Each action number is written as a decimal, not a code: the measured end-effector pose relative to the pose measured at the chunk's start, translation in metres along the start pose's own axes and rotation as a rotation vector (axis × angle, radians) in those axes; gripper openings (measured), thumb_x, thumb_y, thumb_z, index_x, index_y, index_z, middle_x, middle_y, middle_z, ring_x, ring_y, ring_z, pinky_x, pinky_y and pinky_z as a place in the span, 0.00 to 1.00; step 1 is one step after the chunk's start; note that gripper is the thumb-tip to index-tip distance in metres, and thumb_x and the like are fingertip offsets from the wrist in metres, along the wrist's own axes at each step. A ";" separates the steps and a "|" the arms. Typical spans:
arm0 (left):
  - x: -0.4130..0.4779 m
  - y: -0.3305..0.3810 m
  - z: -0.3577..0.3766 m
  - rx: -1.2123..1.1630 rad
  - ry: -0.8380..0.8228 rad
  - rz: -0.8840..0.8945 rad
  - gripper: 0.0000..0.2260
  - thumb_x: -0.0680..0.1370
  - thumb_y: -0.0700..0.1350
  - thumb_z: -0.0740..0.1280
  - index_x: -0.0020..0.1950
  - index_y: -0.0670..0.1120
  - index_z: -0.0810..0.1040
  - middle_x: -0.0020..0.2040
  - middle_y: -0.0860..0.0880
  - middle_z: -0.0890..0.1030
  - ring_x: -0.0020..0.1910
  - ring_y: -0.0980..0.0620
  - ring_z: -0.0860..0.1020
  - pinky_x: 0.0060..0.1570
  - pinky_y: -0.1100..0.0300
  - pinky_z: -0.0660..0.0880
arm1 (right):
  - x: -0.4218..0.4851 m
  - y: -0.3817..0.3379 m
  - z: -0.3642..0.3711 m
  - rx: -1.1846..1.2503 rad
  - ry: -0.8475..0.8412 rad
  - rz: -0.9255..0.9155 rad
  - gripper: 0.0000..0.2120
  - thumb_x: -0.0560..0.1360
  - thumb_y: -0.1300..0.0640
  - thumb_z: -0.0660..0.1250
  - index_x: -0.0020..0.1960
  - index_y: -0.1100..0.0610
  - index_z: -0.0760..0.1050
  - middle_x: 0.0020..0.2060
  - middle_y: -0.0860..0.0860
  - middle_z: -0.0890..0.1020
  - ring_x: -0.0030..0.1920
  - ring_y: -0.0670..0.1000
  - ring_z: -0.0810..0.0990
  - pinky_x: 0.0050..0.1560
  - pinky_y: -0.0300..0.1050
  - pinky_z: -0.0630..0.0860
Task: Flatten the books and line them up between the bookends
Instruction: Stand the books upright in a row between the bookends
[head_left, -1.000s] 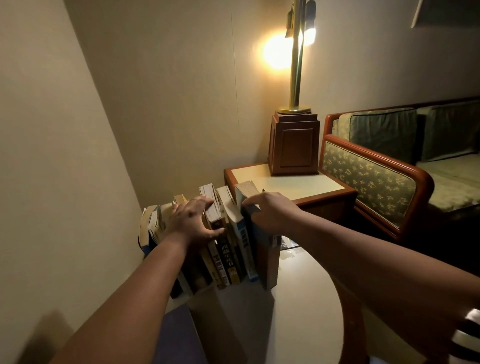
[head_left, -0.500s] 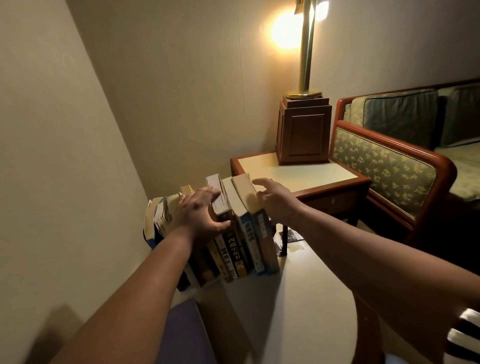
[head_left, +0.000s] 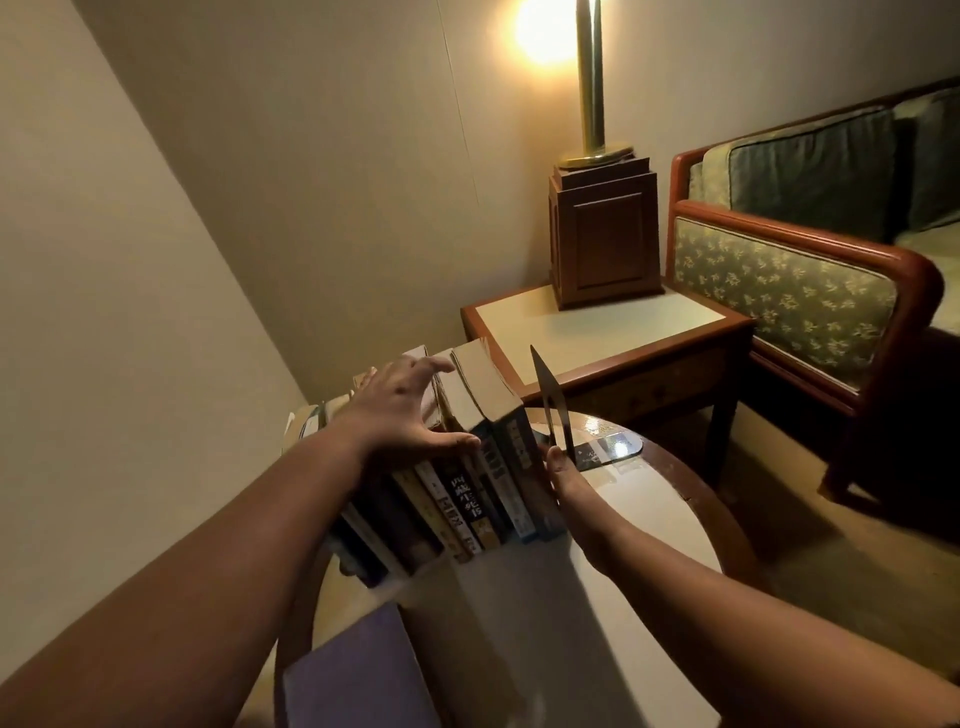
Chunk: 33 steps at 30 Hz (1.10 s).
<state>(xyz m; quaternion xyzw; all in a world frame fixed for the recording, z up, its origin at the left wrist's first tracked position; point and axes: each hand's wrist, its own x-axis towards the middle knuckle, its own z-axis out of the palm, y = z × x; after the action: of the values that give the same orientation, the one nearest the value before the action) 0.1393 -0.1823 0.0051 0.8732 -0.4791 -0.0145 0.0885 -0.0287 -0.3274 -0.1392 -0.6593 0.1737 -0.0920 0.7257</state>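
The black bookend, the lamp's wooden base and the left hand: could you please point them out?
black bookend (head_left: 551, 410): head view, upright plate.
lamp's wooden base (head_left: 605, 239): head view, front panel.
left hand (head_left: 400, 410): head view, back of hand.

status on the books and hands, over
Left hand spread on top of the books. Right hand low between end book and bookend, grip unclear. Row standing, bookend not touching it.
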 end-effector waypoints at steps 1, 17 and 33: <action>0.004 0.009 -0.002 0.021 -0.023 0.048 0.46 0.62 0.73 0.69 0.76 0.62 0.55 0.77 0.49 0.58 0.76 0.45 0.56 0.73 0.39 0.57 | 0.002 0.004 -0.001 0.024 -0.020 0.003 0.21 0.84 0.45 0.44 0.71 0.50 0.65 0.55 0.44 0.74 0.50 0.37 0.74 0.34 0.25 0.74; 0.024 0.017 0.017 -0.093 -0.044 0.179 0.34 0.63 0.65 0.67 0.70 0.63 0.67 0.76 0.56 0.63 0.74 0.48 0.63 0.67 0.38 0.68 | 0.066 0.037 -0.008 0.229 -0.112 0.127 0.62 0.52 0.16 0.65 0.74 0.55 0.66 0.69 0.62 0.74 0.66 0.61 0.76 0.67 0.64 0.71; 0.028 0.032 0.015 0.171 -0.105 0.101 0.36 0.73 0.58 0.71 0.76 0.63 0.57 0.80 0.46 0.54 0.78 0.45 0.55 0.73 0.45 0.57 | 0.024 0.037 -0.001 0.032 0.098 -0.010 0.37 0.69 0.23 0.58 0.64 0.51 0.76 0.55 0.51 0.82 0.55 0.51 0.82 0.48 0.43 0.79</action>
<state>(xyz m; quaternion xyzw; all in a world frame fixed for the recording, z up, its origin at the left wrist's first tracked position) 0.1258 -0.2248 -0.0025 0.8502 -0.5261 -0.0148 -0.0108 -0.0105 -0.3330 -0.1791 -0.6432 0.2044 -0.1306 0.7262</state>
